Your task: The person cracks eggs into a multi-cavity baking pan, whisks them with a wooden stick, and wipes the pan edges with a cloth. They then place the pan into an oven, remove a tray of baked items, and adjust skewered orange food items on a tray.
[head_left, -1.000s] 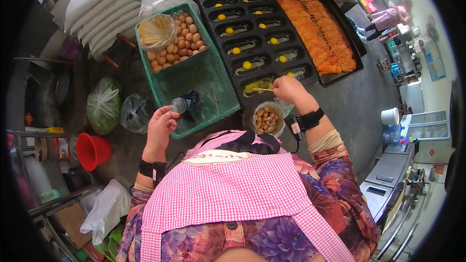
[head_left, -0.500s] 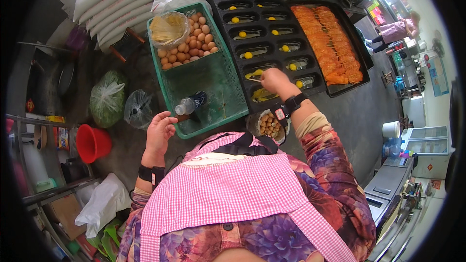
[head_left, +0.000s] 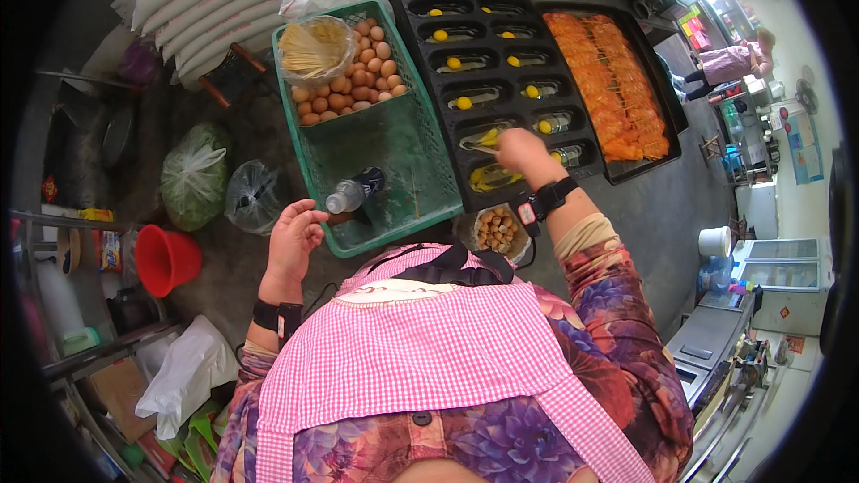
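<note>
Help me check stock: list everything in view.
Crate: 1, green, centre-left
Eggs: many, brown, crate
Sticks: many, pale, crate
Bottle: 1, clear, crate
Pan: 1, black, right of crate
Yolks: several, yellow, pan
Skewered food: many, orange, black tray
Container: 1, pale, near pan
Sacks: several, white, upper left
Filled bags: 2, clear, left
Buckets: 2, red left, white right
Shelf items: uncountable, mixed, left
Counter: 1, silver, right
Person: 1, pink top, upper right
Held stick: 1, pale, at pan
Left hand: 1, bare, near crate
Right hand: 1, bare, over pan

The head fisheye looks down past the near apron (head_left: 412, 358) to the mould tray (head_left: 497, 72).
</note>
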Motion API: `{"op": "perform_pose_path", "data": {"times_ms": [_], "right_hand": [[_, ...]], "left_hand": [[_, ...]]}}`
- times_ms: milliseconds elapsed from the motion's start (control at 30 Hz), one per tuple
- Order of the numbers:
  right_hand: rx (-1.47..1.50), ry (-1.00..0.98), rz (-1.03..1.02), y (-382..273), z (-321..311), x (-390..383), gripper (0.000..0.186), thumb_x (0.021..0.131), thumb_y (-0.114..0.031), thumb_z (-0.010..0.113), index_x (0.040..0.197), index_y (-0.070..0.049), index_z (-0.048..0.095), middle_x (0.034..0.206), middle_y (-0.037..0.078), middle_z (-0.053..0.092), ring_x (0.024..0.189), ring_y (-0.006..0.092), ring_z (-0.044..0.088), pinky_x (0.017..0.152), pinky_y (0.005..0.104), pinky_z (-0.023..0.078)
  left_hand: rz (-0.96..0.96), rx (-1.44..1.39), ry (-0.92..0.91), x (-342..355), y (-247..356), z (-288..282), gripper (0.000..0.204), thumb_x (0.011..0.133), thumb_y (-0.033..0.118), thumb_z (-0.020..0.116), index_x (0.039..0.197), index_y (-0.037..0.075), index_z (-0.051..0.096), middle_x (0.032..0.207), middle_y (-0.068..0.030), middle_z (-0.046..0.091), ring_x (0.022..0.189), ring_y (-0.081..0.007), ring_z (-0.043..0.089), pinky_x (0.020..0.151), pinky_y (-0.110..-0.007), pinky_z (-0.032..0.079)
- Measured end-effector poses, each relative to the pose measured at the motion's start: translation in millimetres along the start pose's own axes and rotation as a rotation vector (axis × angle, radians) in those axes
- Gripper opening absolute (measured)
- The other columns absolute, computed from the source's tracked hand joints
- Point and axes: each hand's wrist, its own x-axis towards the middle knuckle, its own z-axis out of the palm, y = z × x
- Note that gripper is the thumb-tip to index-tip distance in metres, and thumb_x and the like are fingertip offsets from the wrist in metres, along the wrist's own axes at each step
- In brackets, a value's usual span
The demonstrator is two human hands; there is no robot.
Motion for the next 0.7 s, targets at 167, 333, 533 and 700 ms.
{"op": "perform_pose_path", "data": {"times_ms": [167, 333, 533, 700], "right_hand": [[-0.076, 0.079, 0.391, 10.1, -8.1, -1.2, 0.02, 0.076, -0.012, 0.06, 0.091, -0.004, 0.071, 0.096, 0.017, 0.068, 0.093, 0.0331, 0.065, 0.078, 0.0422, 0.052], [0.134, 0.145, -0.019, 23.5, -29.7, -1.2, 0.02, 0.075, -0.013, 0.058, 0.089, -0.008, 0.072, 0.089, 0.018, 0.067, 0.086, 0.0349, 0.064, 0.076, 0.0414, 0.052], [0.138, 0.272, 0.014, 8.8, -32.4, 50.1, 0.02, 0.077, -0.016, 0.056, 0.088, -0.009, 0.072, 0.09, 0.017, 0.067, 0.086, 0.0355, 0.064, 0.076, 0.0424, 0.052], [-0.054, 0.143, 0.146, 6.4, -23.5, 79.6, 0.021, 0.076, -0.012, 0.06, 0.092, -0.008, 0.072, 0.098, 0.017, 0.068, 0.093, 0.0333, 0.065, 0.078, 0.0417, 0.052]], "left_hand": [[-0.006, -0.005, -0.025, 5.2, -1.8, -0.6, 0.021, 0.091, 0.008, 0.051, 0.11, 0.002, 0.049, 0.086, -0.0094, 0.065, 0.059, -0.0084, 0.054, 0.054, -0.02, 0.043], [-0.039, 0.02, 0.022, 9.0, -8.6, 3.3, 0.022, 0.09, 0.008, 0.05, 0.112, 0.001, 0.049, 0.088, -0.0096, 0.065, 0.06, -0.0083, 0.054, 0.054, -0.02, 0.043], [-0.036, 0.013, 0.073, 4.0, -15.6, 18.5, 0.021, 0.091, 0.008, 0.049, 0.111, 0.001, 0.05, 0.087, -0.0092, 0.065, 0.06, -0.0089, 0.054, 0.054, -0.021, 0.043], [-0.025, 0.014, 0.135, -4.7, -18.0, 28.5, 0.02, 0.091, 0.008, 0.049, 0.11, 0.002, 0.051, 0.087, -0.0084, 0.065, 0.06, -0.0093, 0.054, 0.053, -0.021, 0.043]]}}
